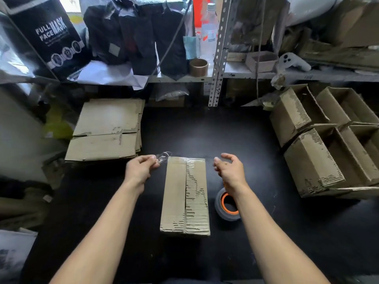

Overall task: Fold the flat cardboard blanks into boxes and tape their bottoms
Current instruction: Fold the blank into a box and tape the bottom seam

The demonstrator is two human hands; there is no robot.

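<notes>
Box (185, 195) lies centre of frame on the dark table (266, 232), bottom flaps up, seam running away from the viewer. Left hand (139, 169) pinches a strip of clear tape (164, 155) w/ fingers at the box's far left corner; the tape runs across the far edge. Right hand (229, 169) hovers just right of the far end, fingers loosely spread, holding nothing. Box prob. light and stiff but worn: top paper layer torn, ribs showing. Best held by the side walls. Tape thin, sticky, crinkles easily. Tape roll (227, 203), orange core, sits lower right beside the box. Flat blanks (106, 130) stacked mid-left.
</notes>
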